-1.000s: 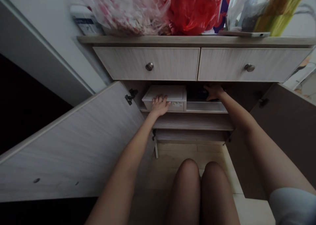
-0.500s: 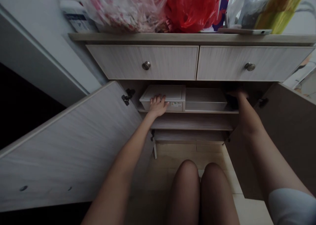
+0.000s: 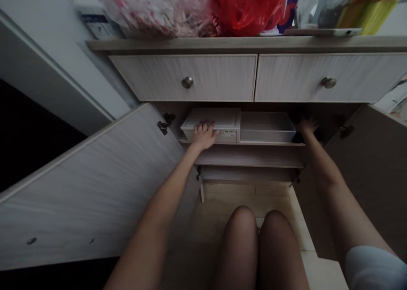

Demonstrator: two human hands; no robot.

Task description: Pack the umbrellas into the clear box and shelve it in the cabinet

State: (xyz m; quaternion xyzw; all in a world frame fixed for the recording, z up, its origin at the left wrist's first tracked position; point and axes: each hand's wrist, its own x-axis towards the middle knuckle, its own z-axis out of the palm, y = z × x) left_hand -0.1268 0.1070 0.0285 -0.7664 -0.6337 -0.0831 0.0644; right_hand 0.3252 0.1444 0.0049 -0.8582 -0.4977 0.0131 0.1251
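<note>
My left hand [image 3: 203, 134] rests flat, fingers spread, on the front of a white lidded box [image 3: 222, 119] on the cabinet's top shelf. Beside it stands a second, clear box [image 3: 266, 128]. My right hand [image 3: 305, 126] reaches into the dark gap to the right of that clear box, on something dark; its fingers are curled in shadow and I cannot make out whether they hold it.
Both cabinet doors stand open, the left door [image 3: 95, 184] wide, the right door [image 3: 372, 171] beside my arm. Two closed drawers with round knobs [image 3: 187, 82] sit above. Plastic bags [image 3: 241, 6] pile on the cabinet top. My knees [image 3: 257, 230] are below over the floor.
My right hand has moved from over the clear box to the dark gap at its right. The dark thing on that box is gone. My left hand has stayed put.
</note>
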